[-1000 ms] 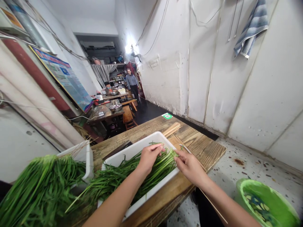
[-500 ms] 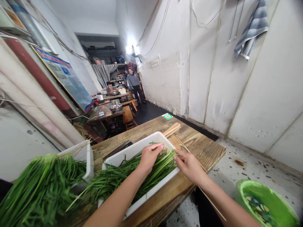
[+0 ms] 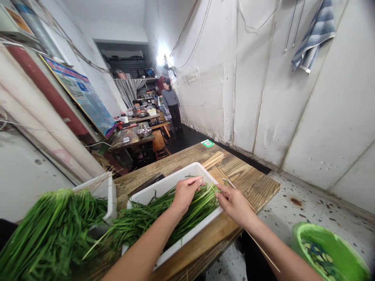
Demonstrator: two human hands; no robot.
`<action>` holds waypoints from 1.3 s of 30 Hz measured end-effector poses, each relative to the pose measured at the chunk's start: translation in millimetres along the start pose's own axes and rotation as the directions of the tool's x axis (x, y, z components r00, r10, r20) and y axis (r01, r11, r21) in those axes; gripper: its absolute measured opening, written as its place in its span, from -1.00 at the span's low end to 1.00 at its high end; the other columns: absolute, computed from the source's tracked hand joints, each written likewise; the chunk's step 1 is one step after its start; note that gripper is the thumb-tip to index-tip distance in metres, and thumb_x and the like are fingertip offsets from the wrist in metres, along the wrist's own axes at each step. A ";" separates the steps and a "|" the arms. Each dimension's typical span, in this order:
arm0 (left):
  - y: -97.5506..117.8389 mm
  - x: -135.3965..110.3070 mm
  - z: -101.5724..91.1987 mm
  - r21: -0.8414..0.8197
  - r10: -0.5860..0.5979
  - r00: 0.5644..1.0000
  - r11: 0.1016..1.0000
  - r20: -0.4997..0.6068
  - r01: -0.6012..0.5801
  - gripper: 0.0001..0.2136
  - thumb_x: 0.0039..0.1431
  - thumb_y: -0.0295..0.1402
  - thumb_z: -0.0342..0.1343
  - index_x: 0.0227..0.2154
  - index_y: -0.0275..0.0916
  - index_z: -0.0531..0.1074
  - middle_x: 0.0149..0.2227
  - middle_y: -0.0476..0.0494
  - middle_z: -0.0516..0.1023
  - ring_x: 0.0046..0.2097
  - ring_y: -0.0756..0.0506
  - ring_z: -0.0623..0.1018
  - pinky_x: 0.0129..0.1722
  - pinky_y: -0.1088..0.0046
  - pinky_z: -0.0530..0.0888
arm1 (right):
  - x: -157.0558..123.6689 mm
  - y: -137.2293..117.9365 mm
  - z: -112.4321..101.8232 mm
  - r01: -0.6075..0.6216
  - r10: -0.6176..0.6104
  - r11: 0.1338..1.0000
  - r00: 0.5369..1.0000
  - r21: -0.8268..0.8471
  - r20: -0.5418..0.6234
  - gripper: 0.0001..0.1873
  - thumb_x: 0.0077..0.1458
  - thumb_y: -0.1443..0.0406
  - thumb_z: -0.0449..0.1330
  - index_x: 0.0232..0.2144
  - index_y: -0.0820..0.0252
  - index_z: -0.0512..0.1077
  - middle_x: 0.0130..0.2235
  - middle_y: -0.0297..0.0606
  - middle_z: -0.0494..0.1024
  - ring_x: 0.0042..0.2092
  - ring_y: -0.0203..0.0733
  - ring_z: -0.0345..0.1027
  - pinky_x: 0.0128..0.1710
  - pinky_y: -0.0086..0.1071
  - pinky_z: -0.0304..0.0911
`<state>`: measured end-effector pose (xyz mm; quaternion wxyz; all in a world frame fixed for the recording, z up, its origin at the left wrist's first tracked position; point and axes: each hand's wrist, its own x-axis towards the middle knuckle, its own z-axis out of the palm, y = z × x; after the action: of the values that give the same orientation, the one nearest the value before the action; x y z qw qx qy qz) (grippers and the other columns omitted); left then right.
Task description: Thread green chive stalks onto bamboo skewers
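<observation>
A white rectangular tray (image 3: 164,186) on the wooden table (image 3: 252,183) holds a long bunch of green chives (image 3: 152,216). My left hand (image 3: 185,193) lies on top of the chives near their far ends, fingers curled round a few stalks. My right hand (image 3: 234,205) is at the tray's right rim, pinching the chive tips together with a thin bamboo skewer (image 3: 260,249) that runs back under my forearm.
A second white tray (image 3: 108,195) at the left is heaped with chives (image 3: 49,234). Loose bamboo skewers (image 3: 213,160) lie beyond the tray. A green bucket (image 3: 331,249) stands on the floor at the right. A person (image 3: 172,103) stands far down the room by other tables.
My hands have hardly moved on the chives. The person at the far end of the room has stepped a little to the right.
</observation>
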<state>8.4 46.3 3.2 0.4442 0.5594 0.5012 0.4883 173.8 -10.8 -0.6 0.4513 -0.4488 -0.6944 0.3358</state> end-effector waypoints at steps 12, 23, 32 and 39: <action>-1.7 0.9 -1.0 0.062 0.040 0.999 0.997 0.010 -0.040 -0.75 -0.07 -0.30 0.16 -0.32 -0.30 0.59 -0.46 -0.09 0.60 -0.49 0.00 0.37 -0.39 0.48 0.36 | -0.6 -1.6 -0.8 -0.013 0.013 1.000 1.000 0.012 0.003 -0.67 0.12 0.33 0.01 -0.12 0.32 0.46 -0.59 -0.40 0.25 -0.58 -0.33 0.03 -0.59 -0.49 -0.03; -0.7 -1.7 -2.6 0.241 0.126 0.979 0.957 0.161 -0.163 -0.75 0.00 -0.30 0.11 -0.29 -0.26 0.59 -0.34 -0.14 0.63 -0.36 -0.10 0.53 -0.26 0.41 0.42 | 0.8 4.2 1.4 -0.002 0.002 1.000 0.999 -0.003 -0.037 -0.69 0.13 0.32 0.02 -0.13 0.30 0.46 -0.60 -0.41 0.26 -0.57 -0.33 0.06 -0.59 -0.48 0.00; 9.8 -0.1 -15.1 0.265 0.072 0.889 0.941 0.453 -0.212 -0.75 0.00 -0.33 0.09 -0.25 -0.16 0.58 -0.26 -0.14 0.63 -0.25 -0.15 0.56 -0.18 0.35 0.42 | -27.4 14.1 -2.0 -0.059 0.059 0.998 0.997 -0.007 -0.052 -0.52 0.17 0.22 0.02 0.08 0.37 0.29 -0.64 -0.51 0.09 -0.60 -0.35 -0.03 -0.60 -0.48 -0.02; -18.9 5.4 1.6 0.373 0.114 0.917 0.889 0.382 -0.266 -0.83 -0.08 -0.27 0.16 -0.45 -0.17 0.61 -0.49 -0.10 0.61 -0.49 -0.10 0.50 -0.40 0.42 0.35 | -64.7 24.5 12.6 -0.063 0.081 0.993 0.979 0.100 -0.189 -0.50 0.19 0.14 0.01 0.08 0.34 0.28 -0.60 -0.44 0.13 -0.58 -0.32 0.01 -0.62 -0.46 -0.01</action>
<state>7.7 53.5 -15.1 0.3451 0.7661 0.4489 0.3043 182.2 -62.4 -47.6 0.5243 -0.4824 -0.6144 0.3389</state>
